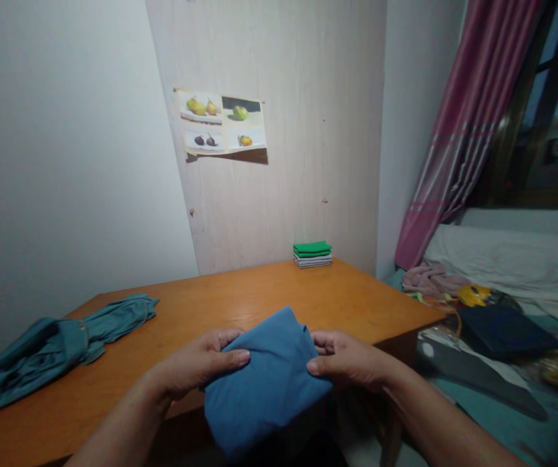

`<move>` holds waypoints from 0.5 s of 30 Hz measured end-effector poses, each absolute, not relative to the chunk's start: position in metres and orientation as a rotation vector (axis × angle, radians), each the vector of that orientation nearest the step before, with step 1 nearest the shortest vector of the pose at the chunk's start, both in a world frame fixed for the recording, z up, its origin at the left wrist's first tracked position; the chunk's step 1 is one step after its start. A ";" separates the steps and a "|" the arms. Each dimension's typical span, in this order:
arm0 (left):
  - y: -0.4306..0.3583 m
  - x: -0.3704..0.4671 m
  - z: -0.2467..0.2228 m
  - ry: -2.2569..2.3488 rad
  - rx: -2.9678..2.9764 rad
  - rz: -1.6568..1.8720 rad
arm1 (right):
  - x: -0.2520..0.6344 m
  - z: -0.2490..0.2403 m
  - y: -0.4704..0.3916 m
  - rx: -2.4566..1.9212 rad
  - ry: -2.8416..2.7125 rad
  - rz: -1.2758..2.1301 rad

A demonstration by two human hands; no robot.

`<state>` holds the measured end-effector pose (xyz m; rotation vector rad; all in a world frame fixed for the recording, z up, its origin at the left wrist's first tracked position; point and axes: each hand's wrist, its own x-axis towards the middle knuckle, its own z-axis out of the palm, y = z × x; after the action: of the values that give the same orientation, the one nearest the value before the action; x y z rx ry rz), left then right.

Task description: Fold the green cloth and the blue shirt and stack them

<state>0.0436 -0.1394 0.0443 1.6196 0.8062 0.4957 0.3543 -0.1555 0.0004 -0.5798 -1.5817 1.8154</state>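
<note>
A folded blue cloth (269, 383) is held up at the table's front edge, between both hands. My left hand (206, 363) grips its left side, thumb on top and fingers underneath. On the other side, my right hand (344, 360) pinches the cloth's right edge, with the thumb lying on it. The cloth is tilted, one corner pointing away toward the wall. A crumpled teal garment (60, 344) lies on the left part of the orange wooden table (201, 298). At the far edge sits a small stack of folded cloths (313, 254), green above grey and checked ones.
A wall stands behind the table, with a fruit picture sheet (225, 126) on it. To the right, a bed (493, 395) holds a dark blue item (507, 331), clothes and other clutter. A pink curtain (454, 143) hangs beside the window.
</note>
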 end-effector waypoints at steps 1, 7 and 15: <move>-0.139 0.042 0.044 0.809 1.607 0.484 | 0.353 -0.002 -0.154 -0.591 -1.546 1.814; -0.142 0.043 0.052 0.834 1.617 0.490 | 0.348 -0.008 -0.152 -0.605 -1.509 1.779; -0.133 0.059 0.078 0.993 1.878 0.589 | 0.333 -0.005 -0.156 -0.974 -1.241 1.103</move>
<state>0.0594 -0.1335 0.0775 1.8776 0.9931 0.5888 0.3333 -0.1557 -0.0054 -0.9736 -1.2408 1.1027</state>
